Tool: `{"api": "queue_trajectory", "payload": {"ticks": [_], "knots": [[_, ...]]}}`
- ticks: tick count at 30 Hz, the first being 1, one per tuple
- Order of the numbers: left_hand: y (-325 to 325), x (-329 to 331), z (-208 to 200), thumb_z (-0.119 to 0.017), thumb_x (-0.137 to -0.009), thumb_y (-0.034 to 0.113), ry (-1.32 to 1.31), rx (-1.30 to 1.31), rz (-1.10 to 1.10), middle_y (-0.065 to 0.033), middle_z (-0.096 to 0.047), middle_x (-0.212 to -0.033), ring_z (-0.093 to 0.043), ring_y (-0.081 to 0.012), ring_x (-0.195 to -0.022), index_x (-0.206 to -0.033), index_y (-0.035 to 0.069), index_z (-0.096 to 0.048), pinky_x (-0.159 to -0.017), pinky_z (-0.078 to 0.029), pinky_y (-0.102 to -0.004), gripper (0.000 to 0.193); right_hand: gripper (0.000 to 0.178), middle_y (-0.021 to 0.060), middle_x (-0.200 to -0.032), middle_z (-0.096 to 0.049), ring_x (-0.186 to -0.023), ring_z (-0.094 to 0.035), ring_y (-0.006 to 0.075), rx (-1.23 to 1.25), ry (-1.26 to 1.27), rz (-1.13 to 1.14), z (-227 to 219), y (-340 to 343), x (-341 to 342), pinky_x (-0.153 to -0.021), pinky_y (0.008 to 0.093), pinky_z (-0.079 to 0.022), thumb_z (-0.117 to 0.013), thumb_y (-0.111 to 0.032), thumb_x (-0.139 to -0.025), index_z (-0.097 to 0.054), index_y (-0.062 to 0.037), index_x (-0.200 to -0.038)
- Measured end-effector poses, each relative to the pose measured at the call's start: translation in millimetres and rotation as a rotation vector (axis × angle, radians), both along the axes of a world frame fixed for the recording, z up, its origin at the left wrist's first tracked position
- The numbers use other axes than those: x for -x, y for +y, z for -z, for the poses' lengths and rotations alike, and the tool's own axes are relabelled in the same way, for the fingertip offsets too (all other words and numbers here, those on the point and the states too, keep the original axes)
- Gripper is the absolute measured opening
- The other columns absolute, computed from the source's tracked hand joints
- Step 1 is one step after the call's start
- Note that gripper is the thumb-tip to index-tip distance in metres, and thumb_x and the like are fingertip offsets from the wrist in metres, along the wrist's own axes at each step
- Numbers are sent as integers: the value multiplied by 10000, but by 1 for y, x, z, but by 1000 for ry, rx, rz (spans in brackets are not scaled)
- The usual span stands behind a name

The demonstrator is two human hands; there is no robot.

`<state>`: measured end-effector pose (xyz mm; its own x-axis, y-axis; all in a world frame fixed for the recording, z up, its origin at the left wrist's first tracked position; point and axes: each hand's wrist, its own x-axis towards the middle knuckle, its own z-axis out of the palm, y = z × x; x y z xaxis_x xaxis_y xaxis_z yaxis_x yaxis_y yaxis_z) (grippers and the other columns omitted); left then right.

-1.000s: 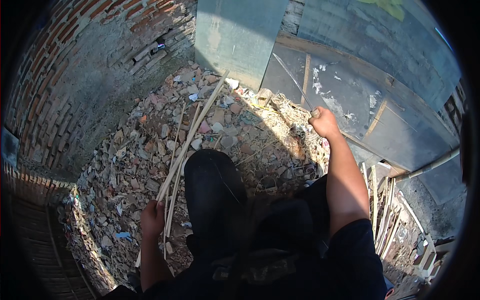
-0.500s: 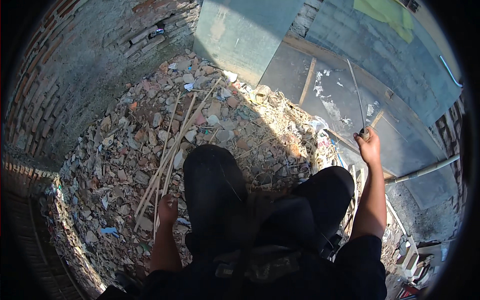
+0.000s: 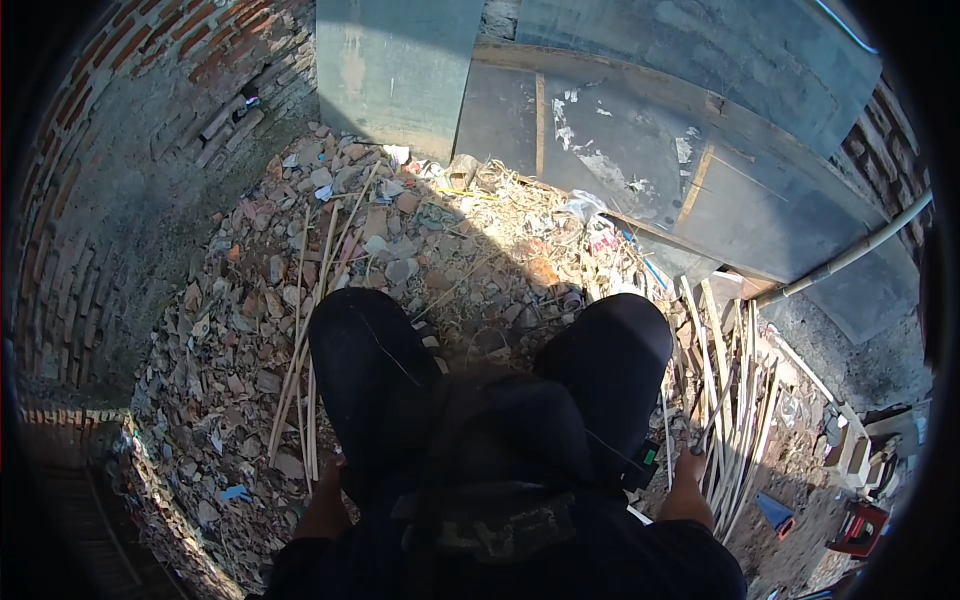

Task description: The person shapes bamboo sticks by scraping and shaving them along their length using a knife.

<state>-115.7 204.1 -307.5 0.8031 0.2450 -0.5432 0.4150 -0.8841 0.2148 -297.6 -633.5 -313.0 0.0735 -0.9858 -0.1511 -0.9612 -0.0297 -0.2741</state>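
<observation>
My right hand (image 3: 688,466) is low beside my right knee, closed round the handle of a long, thin-bladed knife (image 3: 714,412). Its narrow blade points up and away, hard to pick out against a bundle of pale bamboo strips (image 3: 745,390). Down by my left thigh is my left hand (image 3: 330,480), partly covered by the dark trouser leg, so its fingers do not show clearly. Just beyond it, several long bamboo strips (image 3: 292,385) lie on the rubble; I cannot tell whether the hand touches them.
Broken brick and stone rubble (image 3: 235,330) spreads ahead and left, up to a brick wall (image 3: 120,210). Grey-green panels (image 3: 395,80) lean at the back. A pole (image 3: 850,250) slants at the right. A blue handsaw (image 3: 773,512) and a red container (image 3: 858,530) lie lower right.
My right hand has swung the knife down from its raised position to the bamboo bundle beside my knee. My left hand has drawn back toward my thigh. The view has shifted to the right.
</observation>
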Motion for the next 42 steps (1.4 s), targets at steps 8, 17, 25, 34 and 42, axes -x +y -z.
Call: {"api": "queue_trajectory", "payload": {"ticks": [8,17,25,34,42], "knots": [[-48,-84,-82,-705,-869,298,-11,-8,77,-196,-698,-1137,-680,-367,-1042,-1152,36,-673,-895,-548,-444,387,512,244,-1208,-687,-1145,-648,422,-155,176,136,87,-36,135,-1025,456,-497,-669,-282,-785,-690,15,-1202],[19,-73,-69,-709,-848,144,16,70,-38,-182,-701,-1152,-674,-349,-1080,-1220,54,-670,-896,-559,-426,386,533,210,-1238,-685,-1188,-634,410,-305,184,134,85,-26,74,-1017,496,-501,-669,-331,-824,-668,-37,-1269],[17,-74,-52,-683,-909,310,19,230,-262,-229,-693,-1199,-665,-360,-1133,-1251,3,-653,-905,-548,-470,461,642,199,-1337,-637,-1238,-600,404,-249,314,73,0,-8,73,-1034,507,-481,-650,-522,-839,-668,-43,-1265],[49,-68,3,-608,-930,400,156,-130,206,-225,-659,-1283,-630,-392,-1194,-1309,40,-626,-981,-507,-508,523,658,226,-1328,-637,-1228,-594,424,-402,76,-173,64,-19,117,-1030,490,-483,-703,-167,-780,-556,-17,-1404],[28,-69,-35,-640,-898,402,3,-37,398,-213,-662,-1290,-622,-388,-1210,-1372,64,-582,-1019,-488,-467,585,616,268,-1254,-654,-1207,-611,426,-416,57,-192,51,6,113,-1010,489,-478,-772,-185,-721,-608,-9,-1288]]}}
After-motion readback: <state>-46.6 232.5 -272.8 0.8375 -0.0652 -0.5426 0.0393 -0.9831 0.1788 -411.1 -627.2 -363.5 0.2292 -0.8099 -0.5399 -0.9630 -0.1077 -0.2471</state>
